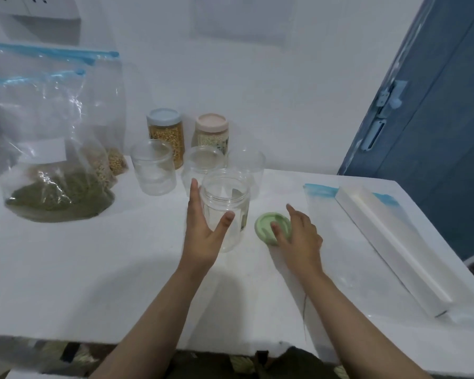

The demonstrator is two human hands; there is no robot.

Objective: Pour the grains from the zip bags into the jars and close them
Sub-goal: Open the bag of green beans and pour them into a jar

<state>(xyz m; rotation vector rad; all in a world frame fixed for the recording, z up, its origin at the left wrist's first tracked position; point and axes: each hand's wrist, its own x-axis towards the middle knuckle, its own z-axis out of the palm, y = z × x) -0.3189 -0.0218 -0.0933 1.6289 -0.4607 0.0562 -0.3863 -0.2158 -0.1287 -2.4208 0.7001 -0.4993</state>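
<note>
An empty clear jar (226,203) stands open-topped at the table's middle. My left hand (203,231) holds it, with the fingers along its left side and the thumb across its front. Just to the right, a green lid (266,224) lies flat on the table. My right hand (298,236) rests on the lid's right part, the thumb on top and the index finger stretched past its far edge. A zip bag of green grains (58,195) sits at the left, with bags of tan grains (112,162) behind it.
Three more empty clear jars (153,168) stand behind the held one. Two filled, lidded jars, one with a blue lid (166,138) and one with a pink lid (212,132), are at the back. Flat empty zip bags (323,203) and a long white box (394,247) lie at the right.
</note>
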